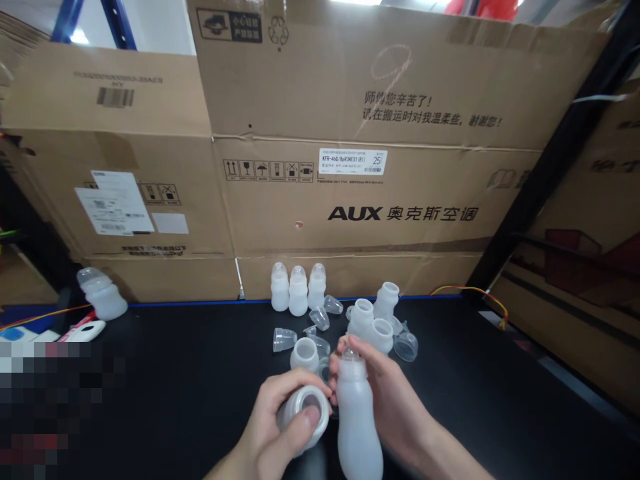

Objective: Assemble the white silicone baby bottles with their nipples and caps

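Note:
My left hand [267, 420] is closed around an open-topped white baby bottle [323, 427], its mouth facing me and the thumb lying over the rim. Beside it, my right hand [393, 387] grips a second baby bottle [357, 420], which has a clear teat on top. The fingers are around the teat and neck of that bottle, and its white body slants down toward me. Just beyond my left hand stands an uncapped bottle [305, 355]. Clear caps, one being a cap [285, 339] on its side, lie around it.
Three capped bottles [298, 293] stand by the cardboard wall [350, 247]. Several uncapped bottles [387, 301] are at the right, near a clear part [405, 346]. Another capped bottle [104, 295] leans at the far left, beside a white object [85, 331]. The black table [200, 373] lies beneath.

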Tool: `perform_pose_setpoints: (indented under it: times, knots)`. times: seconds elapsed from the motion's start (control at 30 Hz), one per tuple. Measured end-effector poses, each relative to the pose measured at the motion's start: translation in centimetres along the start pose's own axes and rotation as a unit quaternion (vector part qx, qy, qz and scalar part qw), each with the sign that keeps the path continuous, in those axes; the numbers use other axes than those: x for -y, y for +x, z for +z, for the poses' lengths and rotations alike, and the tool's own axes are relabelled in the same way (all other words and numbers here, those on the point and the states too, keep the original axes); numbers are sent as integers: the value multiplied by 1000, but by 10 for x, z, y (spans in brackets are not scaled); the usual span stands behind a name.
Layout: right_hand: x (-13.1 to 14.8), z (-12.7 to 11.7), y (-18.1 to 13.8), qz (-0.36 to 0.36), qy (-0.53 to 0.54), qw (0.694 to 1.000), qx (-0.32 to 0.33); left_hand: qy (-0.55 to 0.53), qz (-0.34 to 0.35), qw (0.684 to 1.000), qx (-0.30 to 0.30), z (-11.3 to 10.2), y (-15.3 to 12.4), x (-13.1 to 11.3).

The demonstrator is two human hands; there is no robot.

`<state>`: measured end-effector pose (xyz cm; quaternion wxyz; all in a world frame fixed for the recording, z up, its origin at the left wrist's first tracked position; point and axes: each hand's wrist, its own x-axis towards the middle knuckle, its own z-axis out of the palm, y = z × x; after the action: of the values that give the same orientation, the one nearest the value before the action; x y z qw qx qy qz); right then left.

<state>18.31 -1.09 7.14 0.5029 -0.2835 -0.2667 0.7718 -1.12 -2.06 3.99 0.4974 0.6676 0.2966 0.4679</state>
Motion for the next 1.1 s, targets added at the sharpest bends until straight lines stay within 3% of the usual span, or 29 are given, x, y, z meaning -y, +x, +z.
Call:
perform_pose_setpoints:
  times: [0.17, 0.27, 0.37, 0.47, 0.57, 0.67, 0.73, 0.8, 0.87, 0.93, 1.0, 1.1]
  knots:
    - [-2, 0, -4, -137, -123, 983, 13, 134, 95, 986, 3, 1, 7, 0]
    - [-1, -7, -3, -234, -208, 949, 20, 217, 109, 968, -57, 6, 3, 6]
    - [0, -11, -4, -295, -245, 920, 79, 329, 114, 929, -128, 16, -5, 11]
    - [0, -9, -8, -309, -186, 926, 113, 437, 183, 861, -184, 24, -10, 6]
    - [-4, -4, -11, -283, -118, 947, 97, 481, 258, 807, -227, 25, -10, -7]
    - [-9, -1, -12, -257, -100, 959, 61, 470, 308, 790, -245, 18, -7, -18]
    - [-10, -2, -13, -280, -141, 949, 40, 452, 334, 794, -232, 11, -5, -22]
    - [-6, -5, -14, -347, -241, 906, 29, 458, 353, 787, -213, 3, -4, -25]
    - [1, -11, -16, -433, -357, 827, 27, 488, 373, 764, -195, -5, -3, -27]
    - [12, -18, -19, -469, -448, 760, 35, 522, 394, 733, -186, -12, -3, -28]
    - [22, -23, -23, -444, -528, 722, 48, 547, 416, 703, -184, -18, -2, -29]
    - [32, -23, -30, -341, -631, 695, 52, 567, 445, 673, -169, -26, 0, -30]
